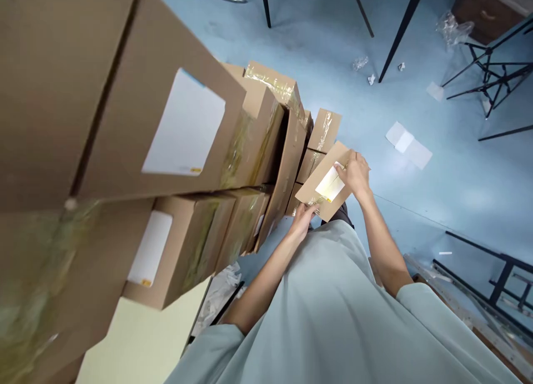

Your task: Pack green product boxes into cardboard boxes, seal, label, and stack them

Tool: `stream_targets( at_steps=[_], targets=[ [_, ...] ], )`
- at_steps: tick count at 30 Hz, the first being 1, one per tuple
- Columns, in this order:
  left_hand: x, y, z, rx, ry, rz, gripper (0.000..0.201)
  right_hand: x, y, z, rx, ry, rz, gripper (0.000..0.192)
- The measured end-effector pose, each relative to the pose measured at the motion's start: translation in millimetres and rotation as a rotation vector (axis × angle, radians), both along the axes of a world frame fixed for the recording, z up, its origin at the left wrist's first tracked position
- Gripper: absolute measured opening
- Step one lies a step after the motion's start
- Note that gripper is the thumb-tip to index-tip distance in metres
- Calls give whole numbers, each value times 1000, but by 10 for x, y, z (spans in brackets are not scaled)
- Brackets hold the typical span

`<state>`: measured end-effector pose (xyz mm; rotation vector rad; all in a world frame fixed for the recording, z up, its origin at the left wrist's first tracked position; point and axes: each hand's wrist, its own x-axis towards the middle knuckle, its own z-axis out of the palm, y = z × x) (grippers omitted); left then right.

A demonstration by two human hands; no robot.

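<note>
brown cardboard box (318,176) with white label (330,184) and shiny tape (318,200)

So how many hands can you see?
2. The left hand holds the cardboard box at its lower edge; the right hand is at its right side, thumb on the white label. No others show.

brown box (318,173) – white label (330,182), blue floor (416,190), plain grey-blue shirt (328,301)

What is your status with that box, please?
Left hand and right hand on box. White label showing. Stacked boxes close on the left.
</note>
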<state>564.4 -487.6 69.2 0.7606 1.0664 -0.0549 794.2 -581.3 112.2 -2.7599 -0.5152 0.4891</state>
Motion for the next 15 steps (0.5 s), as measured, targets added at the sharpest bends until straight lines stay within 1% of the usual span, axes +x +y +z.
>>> stream_targets(
  at_steps=[3,5,8,10,12,14,15],
  targets=[
    [893,131,-294,-49,82,129,30,953,305,-340,4,79,112,59],
    [1453,214,-505,-71,131,222,25,1548,490,-604,18,124,177,57],
    [2183,363,-862,-101,193,323,23,2314,752,-1027,20,176,229,63],
    [2581,476,-1119,-121,224,361,23,2730,921,-1296,6,197,259,70],
    [2905,583,-1368,-145,249,387,21,3069,1078,-1530,-9,212,296,73],
    [3144,666,-1587,-169,276,409,19,3319,1211,-1713,-11,231,331,71],
    [3223,691,-1677,-179,292,421,18,3402,1263,-1783,-10,241,347,70]
  ],
)
